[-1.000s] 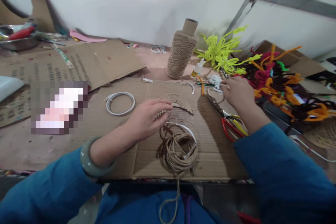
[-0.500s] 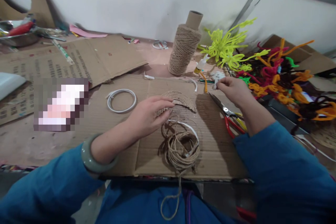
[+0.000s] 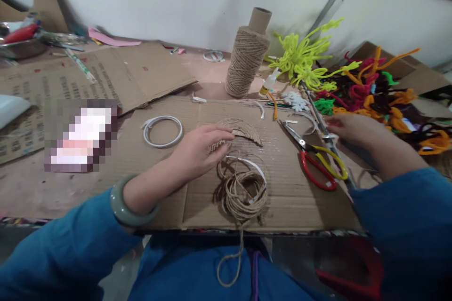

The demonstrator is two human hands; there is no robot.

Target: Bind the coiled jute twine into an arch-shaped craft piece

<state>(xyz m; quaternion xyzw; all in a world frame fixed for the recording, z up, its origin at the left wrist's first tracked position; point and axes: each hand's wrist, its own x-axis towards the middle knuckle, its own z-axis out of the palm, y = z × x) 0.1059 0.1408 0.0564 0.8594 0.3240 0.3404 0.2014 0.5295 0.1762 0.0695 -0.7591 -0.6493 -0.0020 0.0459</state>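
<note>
- In the head view, the left hand [image 3: 197,153] lies over the cardboard [image 3: 282,209] on the bench [image 3: 31,193], its fingers and thumb closed on a strip of braided twine [image 3: 214,146].
- Just beyond those fingers, the curved twine rows [image 3: 247,131] lie flat on the cardboard.
- The right hand [image 3: 360,138] is beside the cardboard's right side, near the scissors [image 3: 302,143] and the coloured pile [image 3: 374,94]; whether its fingers are apart, together or on something, I cannot tell.
- The scissors have one red and one yellow handle, and their tips point away from the person.
- A twine coil [image 3: 243,197] lies nearer the person than the curved rows, with a loop hanging past the bench's front edge.
- The white ring [image 3: 162,131] lies left of the left hand.
- Farther back stand the twine spool [image 3: 247,59] and a glue bottle [image 3: 269,83], close to yellow-green looped flowers [image 3: 300,59].
</note>
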